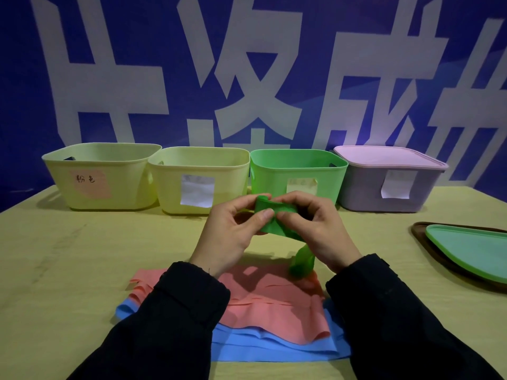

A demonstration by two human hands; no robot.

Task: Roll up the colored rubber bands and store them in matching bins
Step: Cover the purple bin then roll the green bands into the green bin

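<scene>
My left hand (233, 229) and my right hand (315, 229) both pinch a green rubber band (270, 215) above the table, its upper end partly rolled between the thumbs. Its loose tail (301, 263) hangs down onto a pile of flat bands: pink bands (274, 305) on top, blue bands (260, 349) beneath. Along the back stand four bins: a yellow one with a pink label (104, 176), a yellow one with a white label (200, 179), a green bin (299, 171) straight behind my hands, and a grey bin with a pink lid (389, 182).
A green lid (472, 250) lies on a dark brown tray (428, 248) at the right edge. The yellow table (82, 256) runs back to a blue wall with large white characters.
</scene>
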